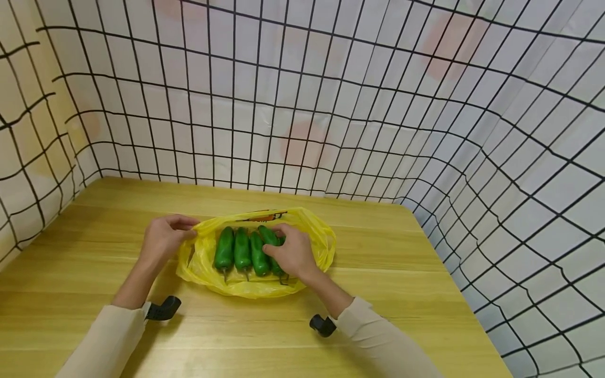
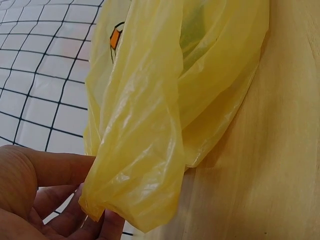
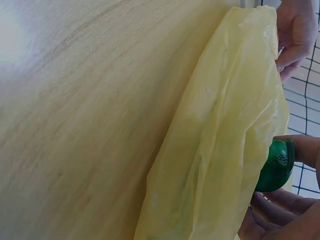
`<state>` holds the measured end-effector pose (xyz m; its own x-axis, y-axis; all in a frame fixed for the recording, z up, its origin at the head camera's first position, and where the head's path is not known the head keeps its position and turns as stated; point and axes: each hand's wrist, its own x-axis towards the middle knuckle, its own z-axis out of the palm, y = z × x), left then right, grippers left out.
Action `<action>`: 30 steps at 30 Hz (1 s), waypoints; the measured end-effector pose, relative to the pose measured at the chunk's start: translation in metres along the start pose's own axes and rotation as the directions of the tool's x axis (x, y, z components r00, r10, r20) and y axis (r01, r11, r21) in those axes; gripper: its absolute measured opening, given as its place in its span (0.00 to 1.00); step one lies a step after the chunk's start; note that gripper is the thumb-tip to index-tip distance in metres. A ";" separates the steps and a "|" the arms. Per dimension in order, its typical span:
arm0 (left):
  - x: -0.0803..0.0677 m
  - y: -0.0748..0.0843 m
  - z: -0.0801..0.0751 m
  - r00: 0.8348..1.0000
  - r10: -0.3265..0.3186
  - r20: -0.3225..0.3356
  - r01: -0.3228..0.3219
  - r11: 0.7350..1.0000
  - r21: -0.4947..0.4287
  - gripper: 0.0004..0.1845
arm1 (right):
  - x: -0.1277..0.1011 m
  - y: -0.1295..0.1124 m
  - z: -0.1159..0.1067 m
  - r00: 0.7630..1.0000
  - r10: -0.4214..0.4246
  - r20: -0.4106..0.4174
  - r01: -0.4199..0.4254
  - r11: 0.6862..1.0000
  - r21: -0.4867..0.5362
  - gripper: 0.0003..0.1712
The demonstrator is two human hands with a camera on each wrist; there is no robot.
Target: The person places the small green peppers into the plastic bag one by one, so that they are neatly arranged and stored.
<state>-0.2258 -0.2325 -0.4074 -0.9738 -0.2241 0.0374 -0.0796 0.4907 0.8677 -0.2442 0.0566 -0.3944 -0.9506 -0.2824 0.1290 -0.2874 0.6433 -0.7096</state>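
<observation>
Between our two hands, a yellow plastic bag [image 1: 307, 231] lay open on the wooden table [image 1: 425, 294], with four green peppers [image 1: 243, 251] side by side inside it, stems toward us. Our left hand [image 1: 163, 240] pinched the bag's rim at its left edge; in the left wrist view the crumpled yellow film [image 2: 150, 150] ran down between the thumb and the curled fingers [image 2: 65, 215]. Our right hand [image 1: 293, 253] reached into the bag's mouth and curled over the rightmost pepper [image 1: 270, 236], just right of the other three; the right wrist view showed a green pepper end [image 3: 276, 167] held between the fingers [image 3: 300, 147], with the bag's wall [image 3: 235, 150] just beside them and the left hand [image 3: 296, 35] gripping the far rim. Beyond both hands, a white curtain with a black grid [image 1: 331, 94] enclosed the table on three sides. Cream sleeves [image 1: 108, 336] covered both forearms, each with a black wrist mount [image 1: 163, 308] below it.
</observation>
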 end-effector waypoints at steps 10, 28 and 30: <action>-0.001 -0.002 0.001 1.000 -0.003 0.000 0.003 1.000 -0.010 0.14 | 0.000 0.001 0.002 1.000 -0.024 0.003 0.024 1.000 0.009 0.27; -0.001 0.001 0.001 1.000 -0.008 0.001 0.008 1.000 -0.026 0.15 | -0.002 -0.002 0.000 1.000 -0.022 0.010 0.022 1.000 -0.016 0.29; -0.001 0.001 0.001 1.000 -0.009 0.003 0.009 1.000 -0.025 0.15 | -0.002 -0.002 0.000 1.000 -0.019 0.012 0.020 1.000 -0.018 0.30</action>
<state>-0.2248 -0.2313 -0.4069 -0.9737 -0.2261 0.0278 -0.0833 0.4671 0.8803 -0.2415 0.0558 -0.3935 -0.9434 -0.3031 0.1348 -0.3081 0.6500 -0.6947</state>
